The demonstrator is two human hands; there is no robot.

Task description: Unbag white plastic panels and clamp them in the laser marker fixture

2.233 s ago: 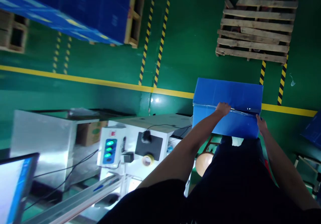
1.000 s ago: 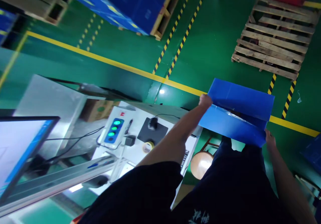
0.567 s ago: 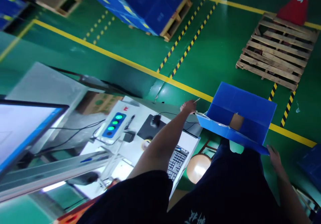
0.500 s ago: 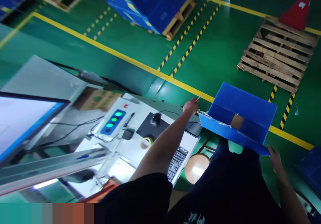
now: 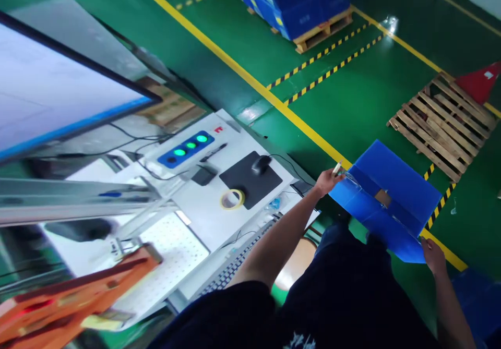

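Note:
In front of my legs is a blue plastic-sheet box (image 5: 396,182) with wide flaps. A gap between them shows a small brown patch (image 5: 382,197), perhaps cardboard. My left hand (image 5: 327,183) is closed at the box's left end, holding a slim pale tool (image 5: 337,168) upright; its exact kind is too small to tell. Next to these fingers, shiny clear film or tape (image 5: 353,180) runs along the flap edge. At the opposite end, my right hand (image 5: 432,254) is closed on the near flap's corner.
Left stands a white workbench (image 5: 203,197) with a mouse (image 5: 261,165), tape roll (image 5: 232,199), keyboard (image 5: 235,265) and lit button panel (image 5: 186,149). An orange machine arm (image 5: 86,291) is at lower left. Beyond lie a wooden pallet (image 5: 442,124) and red cone (image 5: 480,83). A round stool (image 5: 295,265) is below.
The camera view has turned, showing more of the bench. The box's near flap now looks broader and flatter. My right hand's fingers have closed on its corner; my left keeps the pale tool.

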